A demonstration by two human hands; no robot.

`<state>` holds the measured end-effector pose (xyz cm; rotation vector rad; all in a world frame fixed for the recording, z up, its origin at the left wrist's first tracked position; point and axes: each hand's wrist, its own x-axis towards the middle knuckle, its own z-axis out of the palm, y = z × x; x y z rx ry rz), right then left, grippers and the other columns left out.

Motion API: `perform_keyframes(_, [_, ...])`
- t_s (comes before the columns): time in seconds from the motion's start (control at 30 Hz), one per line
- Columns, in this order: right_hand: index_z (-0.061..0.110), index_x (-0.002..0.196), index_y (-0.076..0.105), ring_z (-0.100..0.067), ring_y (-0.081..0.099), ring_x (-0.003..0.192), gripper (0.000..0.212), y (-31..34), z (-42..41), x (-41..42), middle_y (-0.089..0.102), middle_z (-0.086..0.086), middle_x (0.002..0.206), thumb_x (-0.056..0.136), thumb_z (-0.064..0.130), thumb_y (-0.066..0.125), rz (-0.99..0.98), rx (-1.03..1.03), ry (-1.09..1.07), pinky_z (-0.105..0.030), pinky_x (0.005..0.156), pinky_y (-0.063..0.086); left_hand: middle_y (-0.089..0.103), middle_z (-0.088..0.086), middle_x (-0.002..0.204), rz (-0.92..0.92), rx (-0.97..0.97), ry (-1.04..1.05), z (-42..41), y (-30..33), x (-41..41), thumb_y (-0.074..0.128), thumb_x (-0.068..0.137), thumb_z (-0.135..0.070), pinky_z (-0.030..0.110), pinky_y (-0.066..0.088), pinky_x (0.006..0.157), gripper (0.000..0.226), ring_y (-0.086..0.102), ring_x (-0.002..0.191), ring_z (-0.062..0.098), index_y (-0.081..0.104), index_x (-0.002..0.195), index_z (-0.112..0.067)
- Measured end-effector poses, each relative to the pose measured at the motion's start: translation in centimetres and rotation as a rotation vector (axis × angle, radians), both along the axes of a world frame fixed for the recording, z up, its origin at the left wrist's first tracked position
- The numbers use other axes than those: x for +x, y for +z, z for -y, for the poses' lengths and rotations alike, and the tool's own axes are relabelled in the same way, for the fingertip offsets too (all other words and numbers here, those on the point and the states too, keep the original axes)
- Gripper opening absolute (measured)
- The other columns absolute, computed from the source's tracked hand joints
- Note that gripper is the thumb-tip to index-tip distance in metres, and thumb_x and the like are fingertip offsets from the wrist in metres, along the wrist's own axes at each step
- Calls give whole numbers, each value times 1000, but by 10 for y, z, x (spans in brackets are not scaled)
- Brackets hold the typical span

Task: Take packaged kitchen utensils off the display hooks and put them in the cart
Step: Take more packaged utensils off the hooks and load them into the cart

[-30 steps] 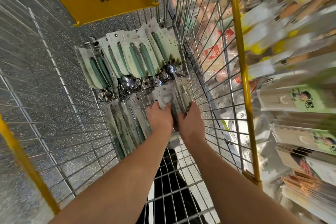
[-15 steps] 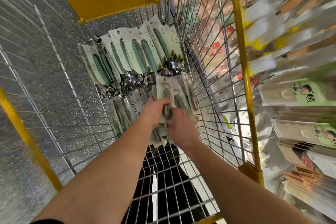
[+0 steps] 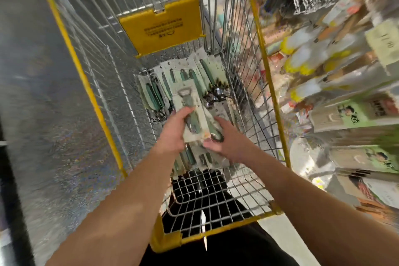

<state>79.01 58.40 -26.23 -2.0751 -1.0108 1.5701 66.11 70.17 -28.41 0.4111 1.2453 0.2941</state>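
Left hand [image 3: 172,134]: fingers curled round a carded opener [image 3: 187,112].
Right hand [image 3: 226,142]: fingers curled under a second pack [image 3: 212,127].
Cart [image 3: 216,198]: more packs [image 3: 183,80] beyond the fingers.

A pale-green carded pack with a green-handled opener [image 3: 187,112] is held flat over similar packs [image 3: 172,80] laid in the yellow-framed wire cart [image 3: 90,93].

A carded bottle opener [image 3: 187,112] is held over the wire cart [image 3: 218,198] by the left hand [image 3: 174,134]. A second pack [image 3: 212,129] is gripped by the right hand [image 3: 226,142]. More green-handled packs [image 3: 172,84] are seen on the cart floor, blurred shelves [image 3: 345,71] to the right.
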Motion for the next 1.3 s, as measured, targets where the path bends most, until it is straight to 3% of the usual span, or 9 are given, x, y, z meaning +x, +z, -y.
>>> perform_keyframes(0.1, [28,158,14,-17,64,105,105,37,1,1,57,-3,139,79,34,83,6,46,121,-43,99,53,59,28,135,32,66,56,4,43,-7,81,72,-23,58,56,86,79,66,112,43,47,141,-4])
perform_keyframes(0.2, [35,159,7,-16,66,95,108,78,3,-4,55,-5,140,81,34,82,95,90,204,-34,83,56,64,27,125,48,122,110,12,82,-16,74,83,-20,58,57,85,65,66,108,41,49,140,-1])
perform_keyframes(0.33, [35,160,5,-24,64,112,106,128,21,-17,39,-5,158,84,34,80,164,176,216,-42,99,53,69,21,108,89,199,103,29,128,-26,68,90,-21,47,60,68,47,72,86,34,58,132,-1])
perform_keyframes(0.5, [38,159,6,-17,72,83,102,163,59,-39,50,-3,142,83,36,75,208,254,151,-42,78,62,69,22,122,133,250,46,60,170,-45,69,91,-24,51,61,69,50,73,96,38,54,135,-7])
perform_keyframes(0.63, [40,158,5,-16,64,101,115,178,95,-66,48,3,136,72,60,79,297,281,97,-40,86,59,74,16,109,225,255,-30,98,199,-68,59,99,-22,53,57,87,18,71,97,35,67,110,-10])
perform_keyframes(0.73, [51,155,3,-13,54,120,121,187,127,-89,37,17,141,60,78,74,344,257,57,-38,101,50,69,19,123,246,269,-73,125,206,-85,59,99,-23,55,55,92,29,68,109,37,64,124,-9])
perform_keyframes(0.83, [47,156,8,-5,37,135,112,196,168,-108,34,18,147,69,65,77,380,314,13,-30,107,38,72,16,115,259,257,-134,155,216,-93,59,99,-23,48,58,83,30,72,96,33,63,125,-9])
perform_keyframes(1.0, [39,159,-1,-22,33,145,110,226,247,-117,21,-1,165,78,62,70,560,201,-73,-41,113,38,75,11,100,317,258,-306,218,238,-83,57,99,-25,42,59,76,26,72,84,28,66,120,-11])
perform_keyframes(1.3, [28,160,9,-26,50,132,111,289,404,-114,37,-7,155,76,57,74,809,135,-323,-38,104,46,75,7,73,457,254,-637,357,295,-34,50,102,-25,34,58,63,23,72,63,21,68,96,-12])
